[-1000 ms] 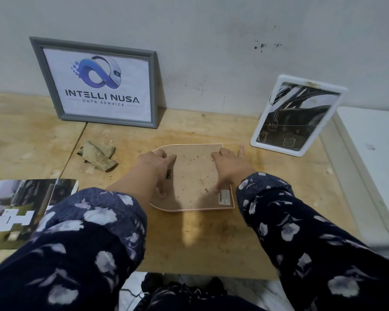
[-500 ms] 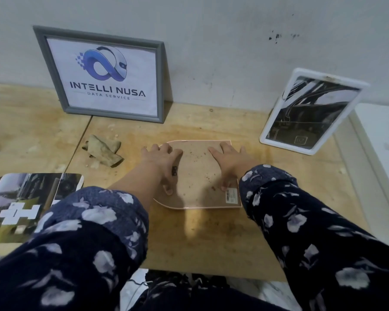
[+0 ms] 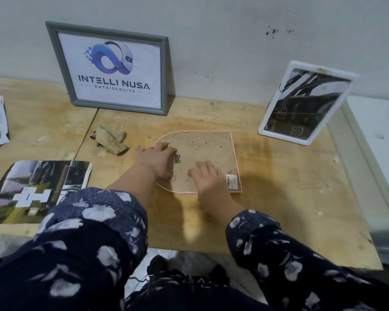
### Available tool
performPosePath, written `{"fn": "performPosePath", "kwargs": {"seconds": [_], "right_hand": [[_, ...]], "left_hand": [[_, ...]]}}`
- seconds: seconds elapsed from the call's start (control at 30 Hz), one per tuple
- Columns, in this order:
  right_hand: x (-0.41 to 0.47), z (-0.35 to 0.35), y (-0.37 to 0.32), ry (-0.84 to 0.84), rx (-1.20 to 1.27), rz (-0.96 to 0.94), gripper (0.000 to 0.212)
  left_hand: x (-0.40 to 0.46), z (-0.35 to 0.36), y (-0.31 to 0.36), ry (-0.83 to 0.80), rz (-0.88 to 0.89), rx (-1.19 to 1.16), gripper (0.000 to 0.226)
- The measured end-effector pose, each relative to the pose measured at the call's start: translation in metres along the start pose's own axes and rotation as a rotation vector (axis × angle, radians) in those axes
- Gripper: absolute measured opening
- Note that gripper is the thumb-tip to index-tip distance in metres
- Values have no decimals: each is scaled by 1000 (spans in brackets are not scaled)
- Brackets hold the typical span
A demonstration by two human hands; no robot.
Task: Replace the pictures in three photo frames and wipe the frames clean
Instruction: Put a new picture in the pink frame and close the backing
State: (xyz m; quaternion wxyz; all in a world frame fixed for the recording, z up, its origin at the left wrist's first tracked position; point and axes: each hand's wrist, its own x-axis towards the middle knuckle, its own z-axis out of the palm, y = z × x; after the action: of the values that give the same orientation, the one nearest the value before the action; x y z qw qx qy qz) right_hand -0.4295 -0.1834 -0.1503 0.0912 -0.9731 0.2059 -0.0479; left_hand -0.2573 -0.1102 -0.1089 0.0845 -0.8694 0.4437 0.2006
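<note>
Nearest, both forearms in dark flowered sleeves reach out over the wooden bench (image 3: 279,176). The right hand (image 3: 208,181) lies flat on the backing board of a frame (image 3: 208,151) turned face down, fingers (image 3: 206,168) straight and slightly spread, likely pinning the board so it cannot slide. The left hand (image 3: 158,159) rests at the board's rounded left edge beside a small metal hanger clip (image 3: 177,158); its fingers look bent over the rim, perhaps feeling for a catch, though whether they pinch anything cannot be told. Face down suits opening the back to swap the picture. To the left lie loose prints (image 3: 38,189), kept within reach, probably as replacements. Past the left hand sits a crumpled cloth (image 3: 110,142), handy for wiping. Farthest, 2 frames lean on the wall: a grey frame (image 3: 112,68) with a logo and a white frame (image 3: 305,104), out of the work area
</note>
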Motion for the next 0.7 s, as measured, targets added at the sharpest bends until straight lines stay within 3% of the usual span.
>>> {"fn": "performPosePath", "kwargs": {"seconds": [0.17, 0.37, 0.47, 0.57, 0.7], "right_hand": [[-11, 4, -8, 18, 120, -128, 8], [-10, 9, -11, -3, 104, -142, 20], [-14, 10, -12, -2, 120, -150, 15], [-9, -4, -14, -41, 124, -115, 17], [17, -40, -20, -109, 129, -7, 27]], "left_hand": [[0, 16, -9, 35, 19, -36, 87], [-3, 20, -8, 66, 14, -96, 84], [-9, 17, -8, 148, -1, -167, 77], [-15, 6, -18, 317, -90, -351, 64], [-18, -7, -31, 456, -278, -761, 53]]}}
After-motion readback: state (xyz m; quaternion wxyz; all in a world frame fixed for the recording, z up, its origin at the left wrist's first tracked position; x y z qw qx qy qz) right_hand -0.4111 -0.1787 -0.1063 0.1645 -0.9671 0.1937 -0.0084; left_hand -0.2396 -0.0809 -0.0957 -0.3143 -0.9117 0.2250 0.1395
